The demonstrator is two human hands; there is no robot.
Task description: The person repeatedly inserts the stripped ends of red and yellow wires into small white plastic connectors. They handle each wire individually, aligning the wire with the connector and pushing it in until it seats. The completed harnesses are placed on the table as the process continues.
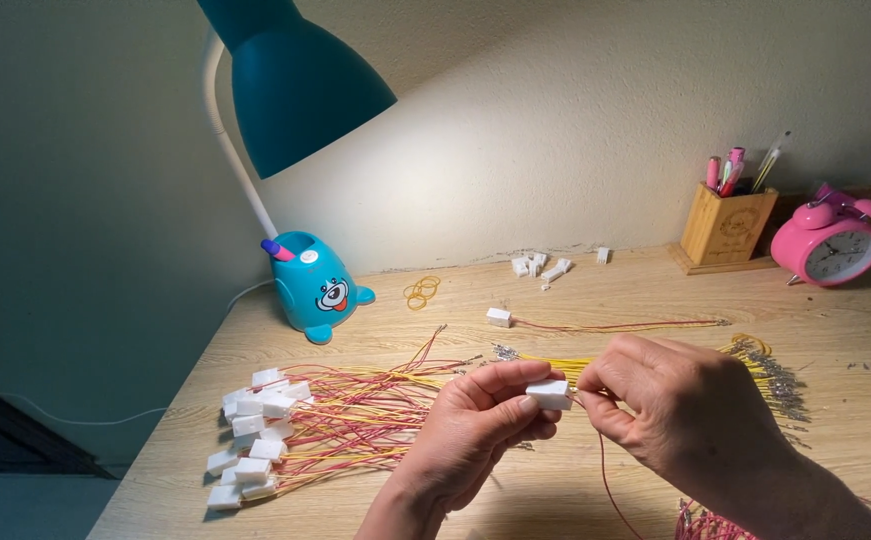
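The left hand (480, 425) pinches a small white plastic connector block (549, 393) between thumb and fingertips, raised above the pale wooden table (595, 300) and turned so its open end faces the right hand (670, 410). The right hand's grip is pressed together on a thin red wire (607, 482) right at the block's edge — the wire trails down and away toward the body, slack. Holding the block up under the teal desk lamp (295, 85) puts the small opening in good light.

To the left lies a heap of finished white blocks with red and yellow wires (295, 425), their blocks all at one end. Behind the hands a bundle of loose yellow wires with metal tips (755, 370) lies within easy reach — as do a few empty white housings (540, 266) near the wall.
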